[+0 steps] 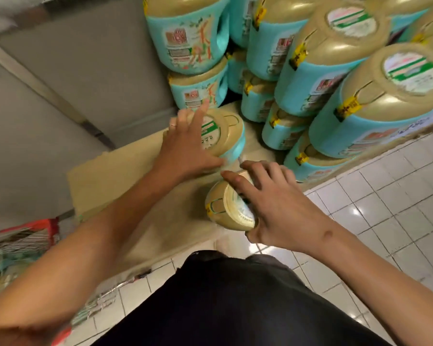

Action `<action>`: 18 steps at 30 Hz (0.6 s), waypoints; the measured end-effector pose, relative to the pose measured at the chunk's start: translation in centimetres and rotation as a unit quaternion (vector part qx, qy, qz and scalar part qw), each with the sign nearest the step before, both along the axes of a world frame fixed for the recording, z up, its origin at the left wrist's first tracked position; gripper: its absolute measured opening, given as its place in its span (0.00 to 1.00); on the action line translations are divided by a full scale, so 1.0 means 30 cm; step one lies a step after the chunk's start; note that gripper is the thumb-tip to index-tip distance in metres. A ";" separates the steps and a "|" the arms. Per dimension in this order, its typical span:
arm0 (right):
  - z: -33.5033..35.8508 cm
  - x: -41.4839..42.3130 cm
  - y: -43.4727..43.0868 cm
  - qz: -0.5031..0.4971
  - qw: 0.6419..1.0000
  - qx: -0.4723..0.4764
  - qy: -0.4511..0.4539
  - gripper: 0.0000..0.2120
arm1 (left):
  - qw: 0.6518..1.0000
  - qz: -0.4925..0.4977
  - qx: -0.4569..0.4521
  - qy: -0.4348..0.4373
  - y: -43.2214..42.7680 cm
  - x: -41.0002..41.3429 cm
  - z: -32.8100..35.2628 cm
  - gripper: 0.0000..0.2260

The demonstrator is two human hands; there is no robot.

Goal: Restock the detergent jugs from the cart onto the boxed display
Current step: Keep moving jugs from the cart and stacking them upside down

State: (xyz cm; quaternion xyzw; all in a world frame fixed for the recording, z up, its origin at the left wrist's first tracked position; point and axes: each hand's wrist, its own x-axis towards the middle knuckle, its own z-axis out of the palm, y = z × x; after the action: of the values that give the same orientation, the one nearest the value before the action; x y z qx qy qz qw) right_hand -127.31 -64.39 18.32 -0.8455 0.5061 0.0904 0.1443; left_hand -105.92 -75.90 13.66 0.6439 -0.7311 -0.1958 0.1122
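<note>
Step in hand: two detergent jugs are being set down together on the flat cardboard box (115, 181) that forms the low tier of the display. I judge this to be mid-placement, not a fresh pick.
Left hand (185, 143): lies spread over the gold top of the far jug (225, 131), just above centre at about 12 o'clock. The fingers are straight and fanned and the thumb is along the near rim, so it is pressing or steadying and not clasping.
Right hand (278, 203): at about 4 o'clock from centre, its fingers are curled over the cap of the near jug (225, 208) with the thumb under the rim. It is grasping that jug, which looks tipped toward the person.
Where the jugs go: the stacked jugs (375, 101) rise at 1 to 3 o'clock, several layers high. The two new ones sit at the stack's left foot.
Next move, as I see it: stand the near jug upright beside the far one, nudge both against the stack, then let go.
Cart: not in sight.
Labels: the bodies are turquoise with a red-and-orange panel, and the caps carry round white-and-green stickers. The yellow tags (348, 107) at the necks bear dark print. All the writing is too blurred to read, and no brand can be made out.
Floor (398, 196): white tile, at 3 to 5 o'clock.
</note>
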 end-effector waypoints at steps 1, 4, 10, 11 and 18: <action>0.005 0.012 -0.031 0.000 1.000 -0.002 0.000 0.57 | 1.000 -0.001 -0.001 0.001 -0.052 -0.004 -0.008 0.60; 0.016 0.031 -0.125 0.000 1.000 -0.008 0.001 0.59 | 1.000 -0.015 -0.014 0.002 -0.189 -0.017 -0.040 0.61; 0.075 0.032 -0.295 -0.010 0.999 -0.039 -0.021 0.59 | 0.996 -0.051 -0.022 0.065 -0.352 -0.022 -0.103 0.60; 0.091 0.030 -0.320 -0.012 0.998 -0.051 -0.030 0.58 | 0.994 -0.052 -0.040 0.090 -0.369 -0.018 -0.118 0.55; 0.232 0.059 -0.503 0.024 0.996 -0.055 -0.065 0.54 | 0.974 0.106 -0.170 0.110 -0.324 -0.022 -0.219 0.25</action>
State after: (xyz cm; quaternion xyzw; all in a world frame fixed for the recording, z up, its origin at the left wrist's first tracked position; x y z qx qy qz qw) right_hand -125.52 -79.47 25.27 -0.8682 0.4793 0.0110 0.1283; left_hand -106.57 -85.61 7.10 0.6635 -0.6648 -0.1252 0.3195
